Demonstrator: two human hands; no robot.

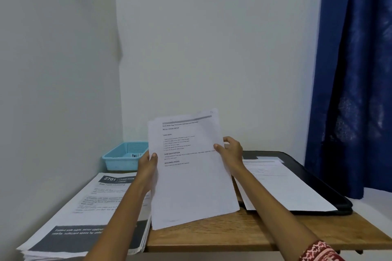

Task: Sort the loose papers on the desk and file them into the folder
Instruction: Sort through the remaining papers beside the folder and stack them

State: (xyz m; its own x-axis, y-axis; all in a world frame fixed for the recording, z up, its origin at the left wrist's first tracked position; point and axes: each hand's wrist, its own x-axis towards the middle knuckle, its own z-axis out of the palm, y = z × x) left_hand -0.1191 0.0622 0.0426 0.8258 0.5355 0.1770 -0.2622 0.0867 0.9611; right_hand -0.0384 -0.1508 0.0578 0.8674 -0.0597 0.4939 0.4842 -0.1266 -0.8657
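Plain pale walls back a wooden desk (244,237). Above it, a printed sheaf of papers (191,171) stands upright between both hands: the left hand (147,167) pinches its left edge, thumb in front, and the right hand (231,151) pinches its right edge likewise. Right of the right fingers lies an open black folder (318,186) bearing a sheet; below the left fingers rests a paper stack (84,218).
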